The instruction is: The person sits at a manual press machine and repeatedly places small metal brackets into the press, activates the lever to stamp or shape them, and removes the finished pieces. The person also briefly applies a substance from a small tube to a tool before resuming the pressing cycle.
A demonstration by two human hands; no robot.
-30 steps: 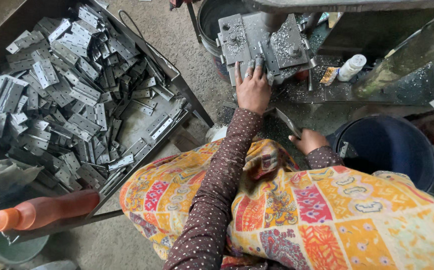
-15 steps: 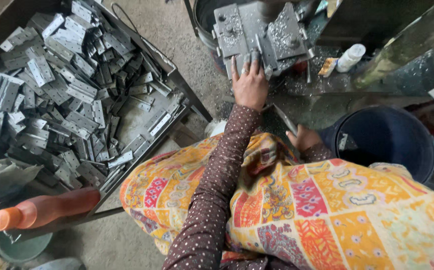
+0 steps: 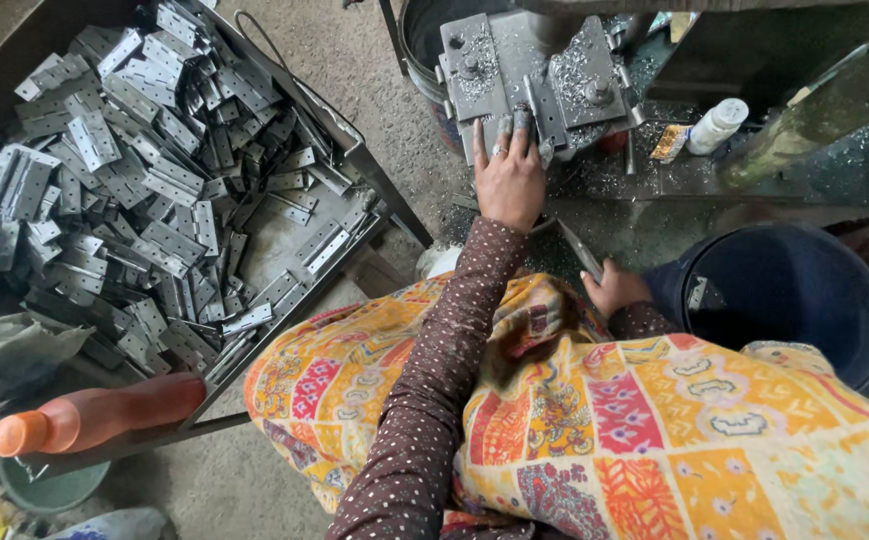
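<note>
My left hand (image 3: 509, 178) reaches forward and lies flat on the grey metal press die (image 3: 524, 70), its fingers apart and its taped fingertips at the slot between the two die blocks. I cannot tell whether a small part lies under the fingertips. Metal shavings cover the die. My right hand (image 3: 614, 290) rests near my lap, closed around the lower end of a flat metal bar (image 3: 576, 247) that slants up toward the machine. A dark blue bucket (image 3: 784, 300) stands just to the right of that hand.
A metal tray (image 3: 354, 160) on the left holds several loose grey hinge plates (image 3: 144, 180). An orange bottle (image 3: 94, 415) lies at the tray's near corner, above a green bowl (image 3: 49, 490). A small white bottle (image 3: 714, 125) stands right of the die. My patterned orange cloth (image 3: 604, 430) covers my lap.
My left hand has stayed on the die, its fingers sliding slightly further onto it. My right hand keeps its grip on the bar in the same place.
</note>
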